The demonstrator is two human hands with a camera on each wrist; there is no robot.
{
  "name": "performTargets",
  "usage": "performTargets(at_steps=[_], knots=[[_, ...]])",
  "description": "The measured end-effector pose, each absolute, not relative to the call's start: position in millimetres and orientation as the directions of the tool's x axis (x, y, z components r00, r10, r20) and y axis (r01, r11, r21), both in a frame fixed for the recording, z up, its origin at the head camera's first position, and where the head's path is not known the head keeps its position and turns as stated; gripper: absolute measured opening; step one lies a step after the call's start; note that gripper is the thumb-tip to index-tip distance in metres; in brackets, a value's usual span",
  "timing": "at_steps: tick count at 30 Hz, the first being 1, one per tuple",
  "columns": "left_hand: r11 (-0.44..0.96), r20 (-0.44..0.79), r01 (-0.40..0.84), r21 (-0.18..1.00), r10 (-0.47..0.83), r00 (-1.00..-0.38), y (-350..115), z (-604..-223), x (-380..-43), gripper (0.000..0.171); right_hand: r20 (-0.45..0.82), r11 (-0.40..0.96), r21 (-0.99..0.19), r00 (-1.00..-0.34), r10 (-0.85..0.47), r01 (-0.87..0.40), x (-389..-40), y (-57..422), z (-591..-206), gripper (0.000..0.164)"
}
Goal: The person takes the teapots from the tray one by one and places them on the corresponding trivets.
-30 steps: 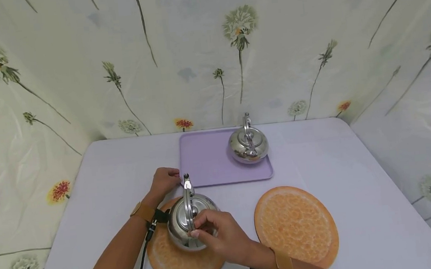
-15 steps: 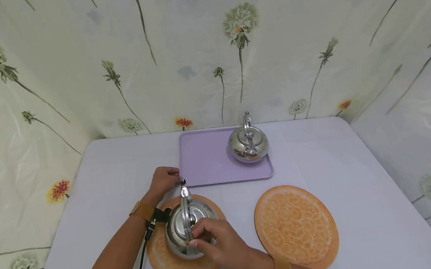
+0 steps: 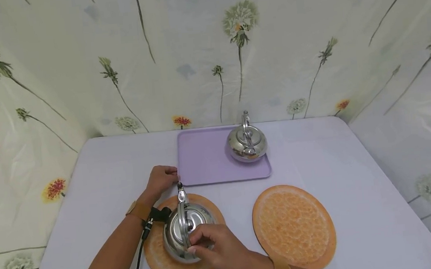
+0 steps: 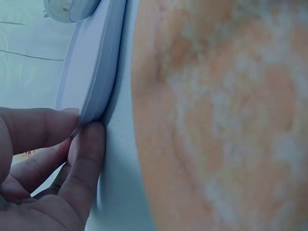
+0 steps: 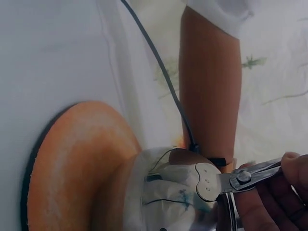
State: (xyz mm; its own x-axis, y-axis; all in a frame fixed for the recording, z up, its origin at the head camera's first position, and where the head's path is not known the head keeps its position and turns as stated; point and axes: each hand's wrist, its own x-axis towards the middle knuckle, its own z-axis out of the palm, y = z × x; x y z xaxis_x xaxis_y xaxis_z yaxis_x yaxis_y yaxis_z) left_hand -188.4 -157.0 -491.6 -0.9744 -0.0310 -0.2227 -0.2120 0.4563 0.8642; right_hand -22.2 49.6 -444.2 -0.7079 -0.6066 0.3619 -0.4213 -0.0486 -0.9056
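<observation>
My right hand [image 3: 219,245] pinches the upright handle of a shiny steel teakettle [image 3: 173,237]. The teakettle is over the left round orange placemat [image 3: 165,265]. In the right wrist view, thumb and fingers close on the handle just past its riveted hinge, and the kettle's polished side [image 5: 168,204] mirrors the room. Beyond the kettle, my left hand [image 3: 161,179] pinches the near left corner of a lilac tray [image 3: 202,157]. The left wrist view shows thumb above and fingers below the tray's rim [image 4: 103,72].
A second steel teakettle [image 3: 247,148] stands on the right part of the tray. Another round orange placemat [image 3: 294,226] lies at the right on the white-covered table [image 3: 338,175]. A black cable [image 3: 138,261] runs from my left wrist. Flower-printed sheeting [image 3: 188,47] hangs behind.
The teakettle in my right hand has shifted toward me and slightly left over the placemat. My left hand keeps its hold on the tray corner.
</observation>
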Motion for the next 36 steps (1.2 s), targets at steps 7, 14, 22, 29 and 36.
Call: performTargets(at_steps=[7,14,22,29,36], knots=[[0.467,-0.245,-0.237,0.852,-0.045,-0.969,-158.8,-493.5,-189.8,0.029,0.306,-0.037,-0.926,-0.692,-0.654,-0.375,-25.0,52.2,-441.1,0.012],[0.478,-0.254,-0.246,0.843,-0.049,-0.966,-157.5,-495.7,-191.9,0.029,0.226,-0.032,-0.960,-0.708,-0.669,-0.277,-35.4,67.8,-428.6,0.038],[0.478,-0.252,-0.233,0.847,-0.026,-0.967,-158.6,-495.8,-192.9,0.029,0.242,-0.043,-0.966,-0.837,-0.491,-0.255,-70.5,107.6,-419.9,0.033],[0.492,-0.240,-0.213,0.844,-0.009,-0.971,-161.5,-495.9,-194.5,0.031,0.311,-0.028,-0.946,-0.874,-0.373,-0.324,-98.9,141.5,-402.4,0.033],[0.487,-0.255,-0.226,0.844,-0.007,-0.967,-160.1,-495.7,-194.5,0.031,0.362,0.023,-0.924,-0.894,-0.265,-0.381,-113.2,159.4,-393.1,0.033]])
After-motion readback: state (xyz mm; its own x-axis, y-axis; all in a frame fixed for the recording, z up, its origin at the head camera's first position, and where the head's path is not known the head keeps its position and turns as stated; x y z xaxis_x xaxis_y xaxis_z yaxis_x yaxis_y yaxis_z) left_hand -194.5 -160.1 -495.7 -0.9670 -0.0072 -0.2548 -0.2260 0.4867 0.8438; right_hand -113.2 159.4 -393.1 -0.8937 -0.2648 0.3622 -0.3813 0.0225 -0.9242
